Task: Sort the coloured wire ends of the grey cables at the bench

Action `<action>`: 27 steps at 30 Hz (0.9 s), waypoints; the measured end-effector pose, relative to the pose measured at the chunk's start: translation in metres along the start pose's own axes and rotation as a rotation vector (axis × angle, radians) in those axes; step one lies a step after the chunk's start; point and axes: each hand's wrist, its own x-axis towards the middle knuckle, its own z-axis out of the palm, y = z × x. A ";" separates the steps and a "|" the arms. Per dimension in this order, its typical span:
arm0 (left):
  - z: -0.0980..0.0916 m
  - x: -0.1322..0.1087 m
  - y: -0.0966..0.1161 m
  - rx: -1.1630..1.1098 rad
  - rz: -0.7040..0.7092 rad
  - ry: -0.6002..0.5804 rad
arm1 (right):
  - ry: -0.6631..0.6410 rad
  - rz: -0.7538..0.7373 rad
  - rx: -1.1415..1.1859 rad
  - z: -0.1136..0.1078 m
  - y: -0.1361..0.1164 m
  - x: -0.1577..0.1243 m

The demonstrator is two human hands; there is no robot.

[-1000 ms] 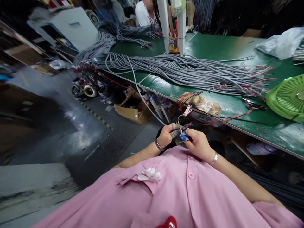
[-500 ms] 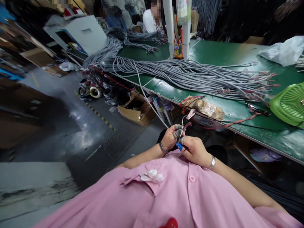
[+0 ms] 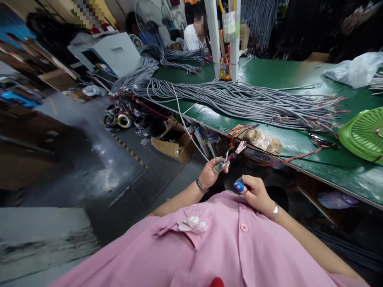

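Note:
My left hand (image 3: 210,172), with grey covers on its fingers, pinches the end of a grey cable (image 3: 183,118). Thin coloured wires (image 3: 230,158) stick out past its fingertips. The cable runs from there up to the bundle on the bench. To the right and a little lower, my right hand (image 3: 256,194) is held apart from the wires, in front of the pink shirt. Its fingers are curled in, and a blue cover (image 3: 239,186) sits on one digit. Whatever it may hold is hidden.
A long bundle of grey cables (image 3: 215,97) lies along the green bench (image 3: 269,71). Near the bench edge are a pink clip (image 3: 240,147), a taped brown lump (image 3: 263,140) and pliers (image 3: 321,140). A green fan (image 3: 363,133) stands right; a cardboard box (image 3: 173,145) sits below.
My right hand has drawn away from the wires, to the right and slightly down. My left hand keeps its hold on the cable end. The view has tilted slightly.

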 end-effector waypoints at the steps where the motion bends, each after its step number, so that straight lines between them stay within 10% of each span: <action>1: 0.000 -0.003 0.003 0.058 -0.009 -0.036 | 0.063 0.044 0.029 -0.004 0.005 -0.004; 7: 0.001 -0.009 0.019 0.249 -0.023 -0.093 | 0.346 0.360 0.313 -0.019 0.033 -0.019; 16: -0.005 0.038 0.017 0.317 0.017 -0.143 | 0.258 0.600 0.807 -0.020 0.074 0.059; 20: -0.007 0.054 0.014 0.273 -0.009 -0.150 | 0.172 0.569 0.901 -0.014 0.083 0.093; 27: -0.011 0.070 0.014 0.264 -0.089 -0.193 | 0.523 0.432 0.590 0.000 0.094 0.098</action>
